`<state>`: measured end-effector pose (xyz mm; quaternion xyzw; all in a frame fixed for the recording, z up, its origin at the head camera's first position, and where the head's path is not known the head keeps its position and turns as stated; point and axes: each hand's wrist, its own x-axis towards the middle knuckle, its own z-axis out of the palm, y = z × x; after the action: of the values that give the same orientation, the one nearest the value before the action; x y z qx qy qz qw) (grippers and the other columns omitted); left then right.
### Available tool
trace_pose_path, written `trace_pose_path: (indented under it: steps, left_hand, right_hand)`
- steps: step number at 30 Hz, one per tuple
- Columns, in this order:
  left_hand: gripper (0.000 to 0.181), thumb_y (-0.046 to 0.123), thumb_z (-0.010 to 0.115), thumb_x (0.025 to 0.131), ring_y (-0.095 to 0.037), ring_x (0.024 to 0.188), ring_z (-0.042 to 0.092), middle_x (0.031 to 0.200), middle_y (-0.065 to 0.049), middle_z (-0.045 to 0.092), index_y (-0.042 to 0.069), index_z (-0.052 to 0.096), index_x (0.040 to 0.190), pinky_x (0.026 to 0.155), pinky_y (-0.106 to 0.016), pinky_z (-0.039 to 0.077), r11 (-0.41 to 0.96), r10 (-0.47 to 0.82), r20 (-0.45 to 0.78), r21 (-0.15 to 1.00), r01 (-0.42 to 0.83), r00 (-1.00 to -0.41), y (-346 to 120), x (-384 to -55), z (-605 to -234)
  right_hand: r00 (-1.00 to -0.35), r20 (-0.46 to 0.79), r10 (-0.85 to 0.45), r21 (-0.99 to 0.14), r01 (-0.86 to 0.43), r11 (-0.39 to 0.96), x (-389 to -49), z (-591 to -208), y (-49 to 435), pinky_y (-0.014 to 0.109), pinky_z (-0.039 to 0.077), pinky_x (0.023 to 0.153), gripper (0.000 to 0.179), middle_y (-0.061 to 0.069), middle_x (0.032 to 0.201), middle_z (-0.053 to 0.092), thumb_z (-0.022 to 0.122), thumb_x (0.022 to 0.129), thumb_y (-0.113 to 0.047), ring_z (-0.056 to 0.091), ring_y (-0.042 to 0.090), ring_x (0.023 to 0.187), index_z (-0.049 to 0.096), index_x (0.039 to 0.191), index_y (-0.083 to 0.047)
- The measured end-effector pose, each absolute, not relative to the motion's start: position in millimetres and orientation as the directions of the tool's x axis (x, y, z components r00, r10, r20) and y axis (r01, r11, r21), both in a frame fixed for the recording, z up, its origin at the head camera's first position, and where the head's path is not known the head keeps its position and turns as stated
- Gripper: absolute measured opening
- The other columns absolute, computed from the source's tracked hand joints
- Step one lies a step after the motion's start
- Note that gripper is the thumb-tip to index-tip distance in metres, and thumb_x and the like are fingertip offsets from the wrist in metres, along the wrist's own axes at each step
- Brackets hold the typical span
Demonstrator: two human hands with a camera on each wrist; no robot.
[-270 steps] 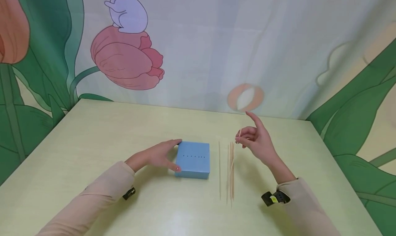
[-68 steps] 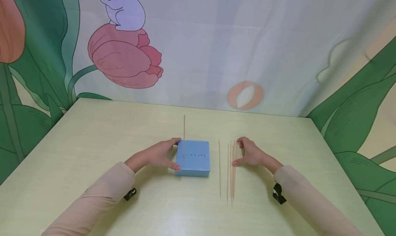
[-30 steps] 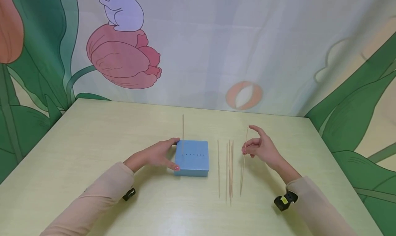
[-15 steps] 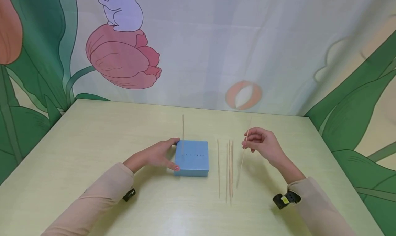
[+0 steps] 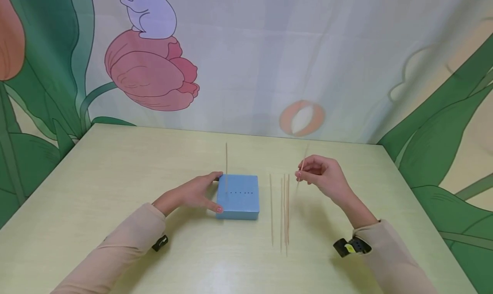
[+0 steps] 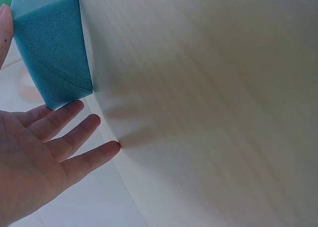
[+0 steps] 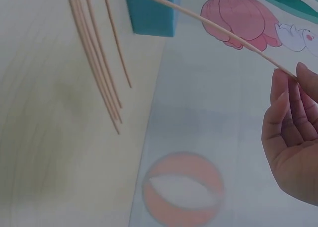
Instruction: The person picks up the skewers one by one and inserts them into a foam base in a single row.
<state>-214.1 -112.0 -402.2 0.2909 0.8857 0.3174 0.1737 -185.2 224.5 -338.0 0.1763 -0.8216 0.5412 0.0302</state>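
My left hand point(image 5: 192, 192) holds a blue foam block point(image 5: 242, 185), thumb at the near left corner and fingers at the far side. In the left wrist view its other fingers point(image 6: 74, 140) are spread below the block. The block has a row of small holes on top, and one thin wooden skewer point(image 5: 226, 161) stands upright at the row's left end. My right hand point(image 5: 323, 178) pinches another skewer point(image 7: 213, 24) between thumb and fingertips, raised and tilted above the table. Several skewers point(image 5: 285, 212) lie side by side below it, and a single skewer point(image 5: 271, 212) lies nearer the block.
The pale table point(image 5: 161, 157) ends at a printed curtain point(image 5: 246, 71) along its back edge. A dark camera mount point(image 5: 352, 246) hangs under the right sleeve, and another mount point(image 5: 160, 242) under the left.
The standing skewer was placed in the block since the earliest frame. My right hand then picked up another skewer from the group, lifted it, and now moves slightly left. The left hand stays put.
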Motion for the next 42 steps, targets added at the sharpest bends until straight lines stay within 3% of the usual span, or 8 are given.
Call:
trace_pose_path:
  steps: [10,17,28,42]
  left_hand:
    - [0.105,0.040,0.079,0.066,-0.034,0.128,0.032,0.141,-0.019,0.032,-0.003,0.019,0.141,0.104,-0.046,0.027,0.631,0.624,-0.128,0.664,0.401,-0.771,-111.9,-213.2,-400.3]
    - [0.105,0.040,0.079,0.067,-0.035,0.128,0.032,0.141,-0.019,0.033,-0.004,0.020,0.141,0.103,-0.046,0.027,0.630,0.624,-0.128,0.666,0.400,-0.771,-112.1,-212.9,-400.8]
    - [0.105,0.040,0.079,0.067,-0.034,0.129,0.031,0.141,-0.020,0.033,-0.004,0.019,0.141,0.104,-0.046,0.027,0.630,0.624,-0.129,0.666,0.399,-0.771,-111.9,-212.8,-400.4]
    - [0.105,0.040,0.079,0.067,-0.035,0.128,0.032,0.141,-0.020,0.033,-0.004,0.019,0.141,0.103,-0.046,0.028,0.625,0.625,-0.126,0.672,0.397,-0.771,-113.0,-213.2,-401.3]
  right_hand:
    - [-0.917,0.306,-0.257,-0.865,-0.380,0.327,-185.0,-331.8,209.3,0.023,0.048,0.053,0.009,0.009,0.073,0.064,0.067,0.079,0.002,0.061,0.013,0.061,0.059,0.083,0.004]
    - [-0.904,0.325,-0.277,-0.845,-0.410,0.343,-183.1,-325.1,197.4,0.023,0.048,0.055,0.017,0.012,0.075,0.065,0.070,0.080,-0.009,0.061,0.014,0.062,0.061,0.084,0.006]
    - [-0.885,0.366,-0.287,-0.823,-0.452,0.344,-182.8,-317.8,174.8,0.024,0.051,0.062,0.009,0.010,0.075,0.065,0.069,0.078,-0.001,0.062,0.013,0.064,0.063,0.081,0.004]
    - [-0.813,0.486,-0.322,-0.760,-0.575,0.303,-189.2,-319.4,149.5,0.024,0.051,0.062,0.006,0.011,0.074,0.065,0.070,0.076,0.002,0.060,0.013,0.065,0.065,0.079,0.002]
